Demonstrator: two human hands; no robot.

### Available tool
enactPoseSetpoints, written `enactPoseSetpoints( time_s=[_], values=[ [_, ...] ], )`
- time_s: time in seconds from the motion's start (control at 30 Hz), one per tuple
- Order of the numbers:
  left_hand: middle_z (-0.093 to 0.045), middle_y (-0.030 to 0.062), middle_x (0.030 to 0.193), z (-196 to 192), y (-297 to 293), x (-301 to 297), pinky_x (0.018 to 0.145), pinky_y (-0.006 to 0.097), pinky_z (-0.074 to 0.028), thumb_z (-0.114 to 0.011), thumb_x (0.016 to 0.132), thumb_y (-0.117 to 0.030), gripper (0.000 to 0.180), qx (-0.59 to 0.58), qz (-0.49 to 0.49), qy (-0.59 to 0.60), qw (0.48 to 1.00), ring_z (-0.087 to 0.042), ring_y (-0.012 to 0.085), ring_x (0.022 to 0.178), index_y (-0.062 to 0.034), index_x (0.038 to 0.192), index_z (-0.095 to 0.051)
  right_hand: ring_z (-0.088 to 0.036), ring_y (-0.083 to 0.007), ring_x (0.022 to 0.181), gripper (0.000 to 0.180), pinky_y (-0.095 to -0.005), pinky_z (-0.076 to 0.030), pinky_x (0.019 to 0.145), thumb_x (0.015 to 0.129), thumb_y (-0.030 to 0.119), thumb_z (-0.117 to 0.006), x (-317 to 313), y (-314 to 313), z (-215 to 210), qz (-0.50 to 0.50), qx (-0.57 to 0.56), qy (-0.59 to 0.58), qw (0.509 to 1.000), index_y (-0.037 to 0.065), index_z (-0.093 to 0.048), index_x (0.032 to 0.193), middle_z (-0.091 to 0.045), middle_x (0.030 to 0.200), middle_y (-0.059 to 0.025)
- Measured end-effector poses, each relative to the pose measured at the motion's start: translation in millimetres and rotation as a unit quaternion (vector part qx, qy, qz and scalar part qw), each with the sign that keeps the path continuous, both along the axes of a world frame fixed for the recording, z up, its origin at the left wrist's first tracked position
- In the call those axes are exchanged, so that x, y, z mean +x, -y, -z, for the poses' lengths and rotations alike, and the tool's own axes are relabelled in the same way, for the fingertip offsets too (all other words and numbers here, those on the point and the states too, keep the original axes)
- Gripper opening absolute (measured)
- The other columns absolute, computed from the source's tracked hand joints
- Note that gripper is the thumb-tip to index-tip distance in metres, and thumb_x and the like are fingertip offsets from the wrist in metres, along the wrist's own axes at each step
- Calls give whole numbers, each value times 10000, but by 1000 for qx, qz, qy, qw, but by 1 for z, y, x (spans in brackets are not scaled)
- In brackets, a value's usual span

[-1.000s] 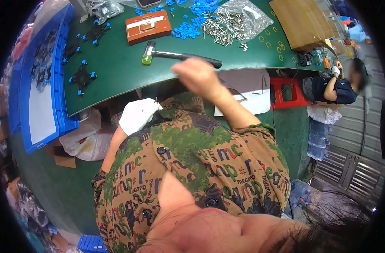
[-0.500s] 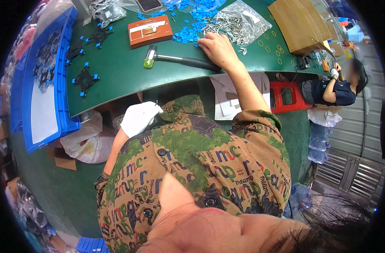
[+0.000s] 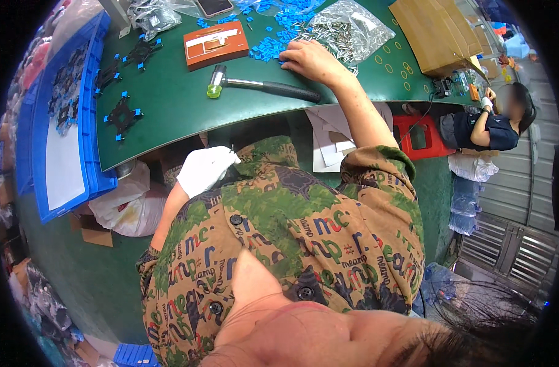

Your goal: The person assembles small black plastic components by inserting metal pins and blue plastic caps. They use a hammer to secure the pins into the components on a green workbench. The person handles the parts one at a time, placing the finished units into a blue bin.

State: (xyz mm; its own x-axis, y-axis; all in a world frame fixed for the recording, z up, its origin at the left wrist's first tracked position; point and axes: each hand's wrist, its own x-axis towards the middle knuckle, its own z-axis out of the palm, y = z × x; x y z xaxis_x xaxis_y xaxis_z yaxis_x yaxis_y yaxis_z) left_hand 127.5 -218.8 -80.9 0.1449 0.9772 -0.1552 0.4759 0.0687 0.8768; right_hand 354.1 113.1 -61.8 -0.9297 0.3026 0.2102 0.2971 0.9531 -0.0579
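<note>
My left hand, in a white glove, is closed in front of my body, below the table edge. A small thin metal pin pokes up from its fingertips; the rest is hidden. My bare right hand is over the table with fingers bent together, their tips at the near edge of scattered small blue plastic pieces. What those fingertips hold, if anything, is too small to make out. Just beyond this hand lies a heap of small metal pins, partly on a clear plastic bag.
A hammer lies near the table edge, beside an orange-brown box. Black frames with blue ends lie at left, next to a blue crate. Yellow rings and a cardboard box are at right. A co-worker sits beyond.
My right hand has moved slightly away from me and left, over the edge of the blue pieces. My left hand stays nearly in place, still closed on the pin.
</note>
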Motion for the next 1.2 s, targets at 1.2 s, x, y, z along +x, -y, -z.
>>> enactPoseSetpoints(
  time_s=[1.2],
  values=[
    [-656,100,809,-8,-4,5,651,344,-507,-536,1051,-311,323,-30,-4,-3,1000,-616,238,637,-71,974,-738,-675,-289,1010,251,-445,-468,905,986,320,-632,-13,36,-14,16,-127,50,991,153,-726,1147,-700,1057,-61]
  ],
)
